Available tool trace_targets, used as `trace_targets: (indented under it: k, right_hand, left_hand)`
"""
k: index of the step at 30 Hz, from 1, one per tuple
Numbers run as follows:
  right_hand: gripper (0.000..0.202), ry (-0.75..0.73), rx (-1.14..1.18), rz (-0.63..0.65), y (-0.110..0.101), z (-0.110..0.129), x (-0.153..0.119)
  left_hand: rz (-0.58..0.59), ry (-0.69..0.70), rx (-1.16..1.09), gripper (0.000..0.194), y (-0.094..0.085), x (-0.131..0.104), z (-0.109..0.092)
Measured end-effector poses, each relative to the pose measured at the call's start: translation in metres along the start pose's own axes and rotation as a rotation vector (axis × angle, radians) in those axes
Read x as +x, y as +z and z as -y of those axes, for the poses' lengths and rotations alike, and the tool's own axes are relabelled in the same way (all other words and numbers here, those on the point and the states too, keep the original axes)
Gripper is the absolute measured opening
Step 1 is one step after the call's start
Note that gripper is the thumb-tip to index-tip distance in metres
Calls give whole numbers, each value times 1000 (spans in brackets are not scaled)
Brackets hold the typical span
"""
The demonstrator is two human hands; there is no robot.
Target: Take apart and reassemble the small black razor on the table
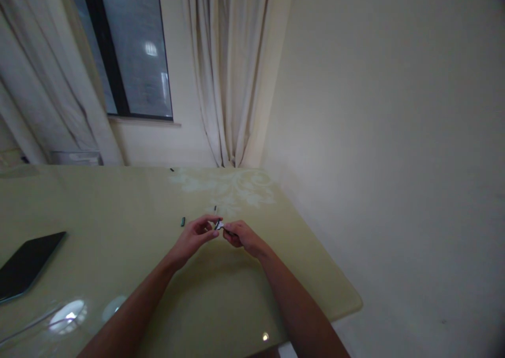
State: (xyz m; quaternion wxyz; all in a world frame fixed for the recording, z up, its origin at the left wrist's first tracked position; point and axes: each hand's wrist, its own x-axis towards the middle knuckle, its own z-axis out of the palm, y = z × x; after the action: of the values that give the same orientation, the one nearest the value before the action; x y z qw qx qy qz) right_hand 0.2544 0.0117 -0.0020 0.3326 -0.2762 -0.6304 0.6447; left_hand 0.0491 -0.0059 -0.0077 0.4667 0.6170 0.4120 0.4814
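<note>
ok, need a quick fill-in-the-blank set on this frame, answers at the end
1. The small object is held between the left hand and the ____ hand.
2. Of the two hands, the small dark green piece on the table lies nearer the ____ one.
3. Pale curtains hang on both sides of the ____.

Missing words: right; left; window.

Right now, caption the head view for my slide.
Left hand and right hand handle a small object over a glossy table.
</note>
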Motion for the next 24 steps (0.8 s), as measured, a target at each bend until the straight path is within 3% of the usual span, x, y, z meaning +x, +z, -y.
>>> trace_targets:
  k: [4,7,12,15,18,24]
  right_hand:
    - [49,17,103,14,-6,-6,4]
    - [55,8,272,-6,-19,-7,6]
    - [65,-36,408,-207,-52,0,4]
    - [66,-90,470,-361,-69,7,-1]
    - [64,-133,543,-459,-79,11,-6]
    - [63,-218,644,-569,-89,10,-12]
  left_hand:
    - [-36,11,-2,48,-4,0,0]
    - [-81,14,143,48,-7,0,0]
    - [-111,164,525,39,3,8,5]
    - [-3,213,690,38,24,25,5]
    - [132,145,834,35,57,54,4]
    - [137,-44,862,34,127,109,15]
